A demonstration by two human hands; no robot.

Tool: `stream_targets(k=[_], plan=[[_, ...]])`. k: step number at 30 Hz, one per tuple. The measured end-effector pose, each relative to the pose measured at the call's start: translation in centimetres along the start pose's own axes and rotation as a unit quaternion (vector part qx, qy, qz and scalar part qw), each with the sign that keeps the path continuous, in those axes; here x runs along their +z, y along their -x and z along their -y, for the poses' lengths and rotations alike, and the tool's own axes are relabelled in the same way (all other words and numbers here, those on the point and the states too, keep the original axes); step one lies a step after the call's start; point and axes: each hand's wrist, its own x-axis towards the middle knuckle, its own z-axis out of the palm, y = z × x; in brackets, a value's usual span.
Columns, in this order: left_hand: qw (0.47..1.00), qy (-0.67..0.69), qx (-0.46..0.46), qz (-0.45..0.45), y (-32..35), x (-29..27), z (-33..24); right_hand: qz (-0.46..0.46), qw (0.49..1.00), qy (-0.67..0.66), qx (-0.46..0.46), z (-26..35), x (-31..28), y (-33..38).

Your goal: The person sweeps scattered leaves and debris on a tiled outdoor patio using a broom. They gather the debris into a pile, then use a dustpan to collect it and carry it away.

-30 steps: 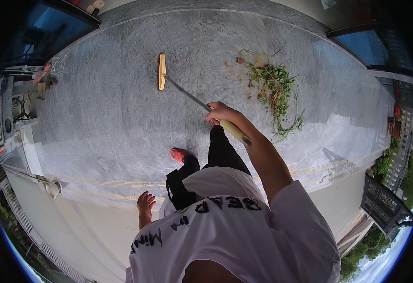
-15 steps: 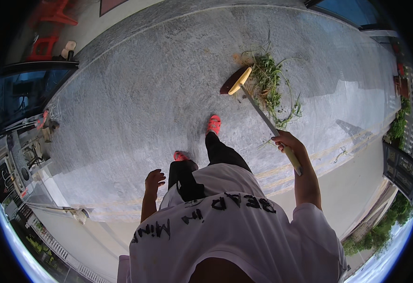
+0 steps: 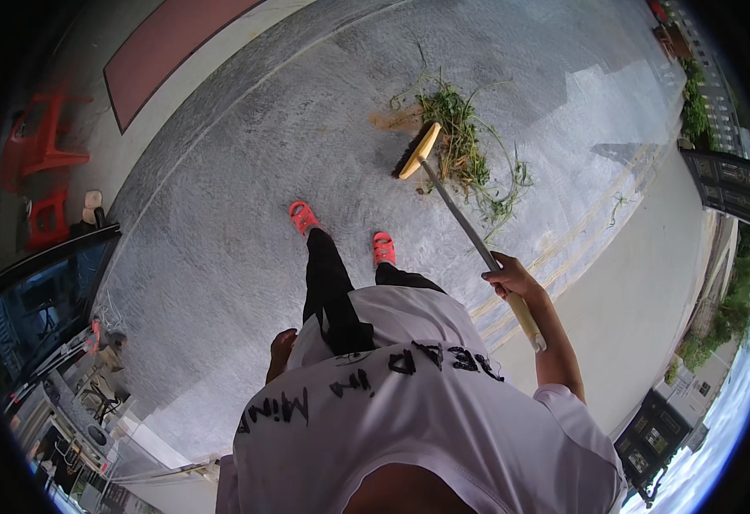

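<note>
My right hand (image 3: 512,276) is closed around the grey stick of a broom (image 3: 457,208), just above its pale grip end. The stick slants away and to the left, down to a yellow broom head (image 3: 420,152) with dark bristles on its left side. Against the head's right side lies a heap of pulled green weeds (image 3: 460,141), with long stems trailing to the right. Low beside my left hip hangs my left hand (image 3: 282,344), partly seen, its fingers loose and nothing visible in them.
Grey concrete ground (image 3: 246,163) spreads around my feet in red sandals (image 3: 383,248). Brown dirt (image 3: 396,118) is scattered beside the weeds. Red plastic chairs (image 3: 49,141) and a dark-framed glass panel (image 3: 45,300) stand at the left. A dark gate (image 3: 722,182) is at the right.
My left foot has stepped forward, and the view has turned to the right. The broom head remains beside the weeds with its bristles tilted differently. My left hand has drawn back closer to my hip.
</note>
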Motion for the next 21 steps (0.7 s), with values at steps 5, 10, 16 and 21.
stream_targets(k=[5, 10, 16, 21], plan=[[0.997, 0.004, -0.036, -0.065, 2.2, 0.1, -20.9, 0.053, 0.997, 0.044, -0.041, 7.1, 10.7, -4.1], [0.993, 0.059, 0.021, -0.098, 0.9, -7.1, -29.6, 0.082, 0.973, 0.17, -0.132, 16.1, 19.3, -14.7], [0.991, 0.051, -0.009, -0.121, -0.3, -14.1, -32.0, 0.089, 0.985, 0.138, -0.05, 19.8, 19.8, -21.5], [0.99, 0.049, -0.079, -0.106, -2.3, -17.4, -27.6, -0.021, 0.996, -0.005, 0.082, 16.2, 13.1, -17.3]])
